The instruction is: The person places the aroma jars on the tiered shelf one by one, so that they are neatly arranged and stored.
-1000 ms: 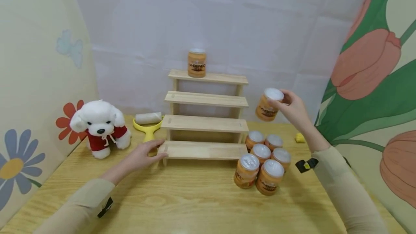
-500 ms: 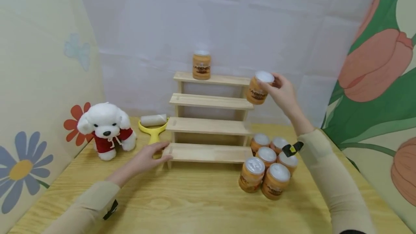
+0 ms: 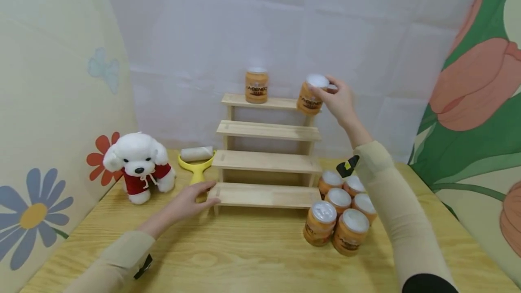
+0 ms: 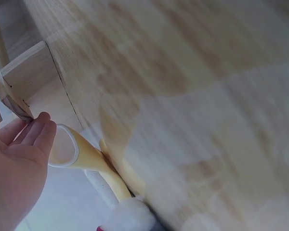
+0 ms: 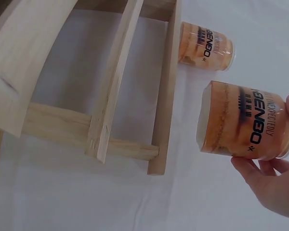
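My right hand (image 3: 339,103) grips an orange can (image 3: 310,102) with a pale lid by its upper part. In the head view this can overlaps the right end of the top board, while the right wrist view shows a gap between its base and the wooden step stand (image 5: 166,96). Another orange can (image 3: 257,86) stands upright on the top board, left of centre. My left hand (image 3: 189,202) is at the left end of the lowest board (image 3: 264,195), pinching that end between thumb and fingers (image 4: 41,132).
Several orange cans (image 3: 351,234) stand grouped on the wooden table (image 3: 228,257), right of the stand's front. To the left are a white toy dog (image 3: 140,166) in red and a yellow-handled roller (image 3: 197,168). A white cloth (image 3: 195,49) hangs behind.
My right hand has carried the can up and left, from beside the stand to the right end of its top board. The left hand stays at the lowest board; the head view shifts slightly.
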A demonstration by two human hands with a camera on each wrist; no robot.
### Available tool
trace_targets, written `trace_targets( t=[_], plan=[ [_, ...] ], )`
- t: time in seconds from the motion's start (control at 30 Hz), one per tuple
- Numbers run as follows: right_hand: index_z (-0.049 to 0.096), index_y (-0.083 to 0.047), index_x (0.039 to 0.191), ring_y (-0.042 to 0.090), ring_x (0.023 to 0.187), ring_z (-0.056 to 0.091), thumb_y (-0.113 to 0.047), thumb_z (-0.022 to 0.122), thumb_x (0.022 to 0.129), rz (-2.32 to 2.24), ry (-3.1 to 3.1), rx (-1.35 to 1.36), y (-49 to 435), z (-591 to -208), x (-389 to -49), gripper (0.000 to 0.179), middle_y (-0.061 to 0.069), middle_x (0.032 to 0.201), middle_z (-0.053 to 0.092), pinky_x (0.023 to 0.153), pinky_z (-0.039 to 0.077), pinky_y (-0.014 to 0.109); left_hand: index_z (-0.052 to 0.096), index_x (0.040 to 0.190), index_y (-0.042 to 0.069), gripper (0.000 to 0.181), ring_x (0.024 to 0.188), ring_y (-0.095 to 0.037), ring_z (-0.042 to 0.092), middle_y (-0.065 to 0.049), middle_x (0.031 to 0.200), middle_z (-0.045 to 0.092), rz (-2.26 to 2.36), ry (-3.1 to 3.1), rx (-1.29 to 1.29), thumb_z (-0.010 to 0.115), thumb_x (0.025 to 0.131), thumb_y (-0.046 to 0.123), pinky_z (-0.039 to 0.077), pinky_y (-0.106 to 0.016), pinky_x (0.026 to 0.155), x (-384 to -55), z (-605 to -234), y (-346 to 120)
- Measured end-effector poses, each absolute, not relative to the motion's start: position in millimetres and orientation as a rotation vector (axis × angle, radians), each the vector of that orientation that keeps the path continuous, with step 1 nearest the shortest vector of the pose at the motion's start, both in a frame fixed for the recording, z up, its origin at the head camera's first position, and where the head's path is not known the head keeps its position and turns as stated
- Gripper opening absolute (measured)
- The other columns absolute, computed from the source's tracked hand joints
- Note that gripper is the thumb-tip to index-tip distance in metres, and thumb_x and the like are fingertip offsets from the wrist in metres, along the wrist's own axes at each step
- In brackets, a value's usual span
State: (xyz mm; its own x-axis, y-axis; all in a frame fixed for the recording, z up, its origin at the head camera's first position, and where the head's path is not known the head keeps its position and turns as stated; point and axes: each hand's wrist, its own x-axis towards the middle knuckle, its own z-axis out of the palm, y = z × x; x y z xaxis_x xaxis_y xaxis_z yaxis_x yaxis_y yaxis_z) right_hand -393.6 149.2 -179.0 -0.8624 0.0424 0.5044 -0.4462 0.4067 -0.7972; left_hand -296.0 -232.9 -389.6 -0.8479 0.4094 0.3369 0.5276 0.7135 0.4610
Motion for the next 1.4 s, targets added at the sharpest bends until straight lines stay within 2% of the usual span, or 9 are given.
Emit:
trace_targets(
  t=[0.57, 0.63, 0.77, 0.87, 1.0, 1.1, 1.23, 1.33, 1.4],
  plan=[
    [0.061, 0.0, 0.118, 0.023, 0.098, 0.059, -0.027, 0.073, 0.082, 1.465, -2.205, 0.32, 121, -185, -430, 0.047, 0.016, 0.117, 0.057, 0.083, 0.053, 0.03, 0.05, 0.13, -0.009, 0.061, 0.117, -0.039, 0.054, -0.026, 0.129, 0.054, -0.866, -2.73, -0.756, 0.065, 0.089, 0.033, 0.045, -0.05, 0.097, -294, -390, -230],
    [0.06, 0.0, 0.119, 0.025, 0.099, 0.058, -0.028, 0.073, 0.082, 1.436, -2.211, 0.325, 119, -185, -431, 0.048, 0.016, 0.118, 0.057, 0.084, 0.052, 0.031, 0.05, 0.13, -0.009, 0.061, 0.116, -0.039, 0.054, -0.026, 0.129, 0.054, -0.871, -2.723, -0.759, 0.065, 0.088, 0.033, 0.045, -0.05, 0.097, -293, -390, -231],
    [0.047, -0.007, 0.134, 0.027, 0.106, 0.055, -0.034, 0.071, 0.083, 1.417, -2.214, 0.319, 117, -185, -430, 0.063, 0.017, 0.122, 0.052, 0.09, 0.05, 0.035, 0.049, 0.131, -0.009, 0.062, 0.117, -0.039, 0.054, -0.025, 0.13, 0.053, -0.879, -2.725, -0.754, 0.065, 0.088, 0.033, 0.045, -0.05, 0.098, -293, -388, -230],
    [0.041, -0.011, 0.135, 0.028, 0.113, 0.054, -0.04, 0.069, 0.083, 1.392, -2.206, 0.305, 118, -185, -432, 0.065, 0.016, 0.125, 0.049, 0.094, 0.048, 0.036, 0.049, 0.132, -0.008, 0.062, 0.118, -0.038, 0.053, -0.024, 0.131, 0.053, -0.875, -2.728, -0.754, 0.065, 0.089, 0.034, 0.044, -0.049, 0.099, -295, -386, -229],
    [0.048, -0.008, 0.126, 0.029, 0.117, 0.053, -0.041, 0.066, 0.085, 1.29, -2.208, 0.32, 117, -188, -434, 0.056, 0.015, 0.129, 0.05, 0.098, 0.047, 0.034, 0.05, 0.131, -0.008, 0.061, 0.117, -0.038, 0.054, -0.025, 0.13, 0.054, -0.861, -2.718, -0.763, 0.065, 0.088, 0.033, 0.045, -0.05, 0.098, -296, -386, -228],
    [0.051, -0.009, 0.13, 0.029, 0.112, 0.054, -0.039, 0.068, 0.085, 1.208, -2.228, 0.317, 118, -192, -434, 0.056, 0.017, 0.127, 0.049, 0.095, 0.049, 0.034, 0.05, 0.131, -0.008, 0.06, 0.117, -0.038, 0.054, -0.025, 0.13, 0.054, -0.857, -2.716, -0.768, 0.066, 0.088, 0.032, 0.045, -0.05, 0.097, -294, -386, -229],
    [0.036, -0.014, 0.145, 0.033, 0.105, 0.056, -0.03, 0.073, 0.082, 1.134, -2.314, 0.383, 123, -197, -433, 0.075, 0.022, 0.123, 0.046, 0.089, 0.051, 0.038, 0.049, 0.131, -0.008, 0.061, 0.116, -0.038, 0.054, -0.025, 0.13, 0.053, -0.86, -2.719, -0.768, 0.065, 0.089, 0.033, 0.045, -0.05, 0.097, -292, -385, -231],
    [0.016, -0.017, 0.152, 0.036, 0.107, 0.058, -0.024, 0.074, 0.081, 1.16, -2.386, 0.468, 128, -201, -431, 0.091, 0.024, 0.125, 0.048, 0.092, 0.051, 0.04, 0.049, 0.132, -0.007, 0.061, 0.117, -0.038, 0.054, -0.025, 0.131, 0.053, -0.857, -2.721, -0.763, 0.065, 0.089, 0.033, 0.045, -0.05, 0.097, -292, -385, -232],
    [0.01, -0.019, 0.153, 0.036, 0.109, 0.059, -0.023, 0.074, 0.082, 1.208, -2.416, 0.489, 130, -204, -431, 0.096, 0.024, 0.127, 0.051, 0.094, 0.05, 0.039, 0.049, 0.132, -0.007, 0.061, 0.118, -0.038, 0.053, -0.025, 0.131, 0.053, -0.854, -2.725, -0.758, 0.065, 0.088, 0.033, 0.045, -0.05, 0.098, -292, -385, -233]
  ],
)
